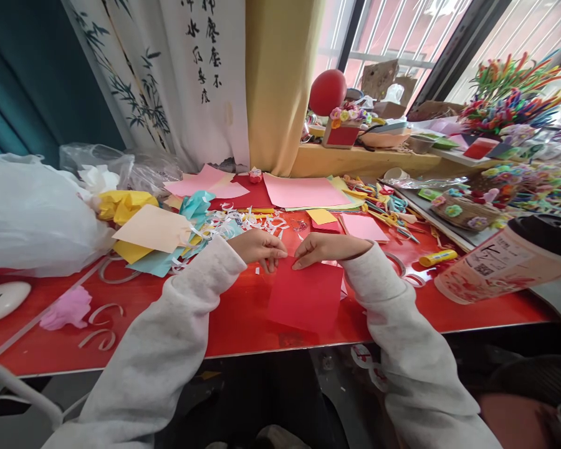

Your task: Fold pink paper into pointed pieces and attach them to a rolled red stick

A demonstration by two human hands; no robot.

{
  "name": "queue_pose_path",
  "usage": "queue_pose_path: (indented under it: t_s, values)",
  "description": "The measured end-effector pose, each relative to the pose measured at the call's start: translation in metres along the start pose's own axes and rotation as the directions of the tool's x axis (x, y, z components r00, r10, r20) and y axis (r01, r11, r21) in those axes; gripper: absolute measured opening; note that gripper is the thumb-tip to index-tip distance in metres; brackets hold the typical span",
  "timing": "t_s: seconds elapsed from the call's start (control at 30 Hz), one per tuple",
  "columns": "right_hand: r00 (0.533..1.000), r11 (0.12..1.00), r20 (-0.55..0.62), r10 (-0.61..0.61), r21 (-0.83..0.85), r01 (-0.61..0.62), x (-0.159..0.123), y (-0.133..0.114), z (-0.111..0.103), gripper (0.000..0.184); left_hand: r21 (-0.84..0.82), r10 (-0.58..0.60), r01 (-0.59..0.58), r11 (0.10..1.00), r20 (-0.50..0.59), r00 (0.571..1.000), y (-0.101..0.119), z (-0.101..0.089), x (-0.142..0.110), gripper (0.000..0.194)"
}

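A square sheet of red paper [306, 299] hangs at a slight tilt over the near part of the red table. My right hand [320, 249] pinches its top edge between thumb and fingers. My left hand [260, 249] is closed, its fingertips at the sheet's upper left corner; whether it grips the paper or something small is hidden. Just beyond my hands lie a small stack of yellow and red paper squares [322, 218] and some pink paper squares [364, 228]. White paper shreds [262, 218] are scattered behind my left hand.
A lidded paper cup [505, 262] leans at the right, near a yellow glue stick [438, 257]. Scissors [397, 224] and craft bits crowd the back right. A white plastic bag [37, 212] and paper scraps [152, 231] fill the left. The table's front edge [280, 350] is close.
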State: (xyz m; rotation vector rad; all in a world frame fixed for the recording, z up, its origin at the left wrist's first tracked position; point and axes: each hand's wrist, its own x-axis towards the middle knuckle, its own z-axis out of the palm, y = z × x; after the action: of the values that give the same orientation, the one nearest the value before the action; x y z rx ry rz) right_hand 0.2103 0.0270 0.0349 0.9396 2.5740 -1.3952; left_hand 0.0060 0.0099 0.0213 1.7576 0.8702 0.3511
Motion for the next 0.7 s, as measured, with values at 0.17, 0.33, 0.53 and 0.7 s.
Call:
queue_pose_path:
  t_s: [0.17, 0.33, 0.53, 0.7]
  values:
    - [1.000, 1.000, -0.009, 0.024, 0.019, -0.024, -0.0019, -0.0015, -0.0003, 0.038, -0.018, 0.014, -0.014, 1.000, -0.009, 1.000, -0.0010, 0.0016, 0.0006, 0.026]
    - [1.000, 0.999, -0.003, 0.029, 0.023, -0.029, -0.0028, -0.0039, 0.0005, 0.040, 0.056, -0.001, 0.003, 0.998, -0.039, 0.999, -0.0031, 0.0042, 0.0031, 0.021]
    - [1.000, 1.000, 0.007, -0.022, -0.002, 0.022, -0.0025, -0.0041, 0.0014, 0.041, -0.065, -0.005, 0.007, 0.998, 0.038, 0.999, -0.0035, -0.0002, 0.0024, 0.018]
    - [0.999, 1.000, 0.024, -0.028, -0.003, 0.028, -0.0019, -0.0018, 0.0018, 0.038, -0.102, -0.037, 0.044, 0.994, 0.073, 0.997, 0.0005, 0.0011, -0.0002, 0.028]
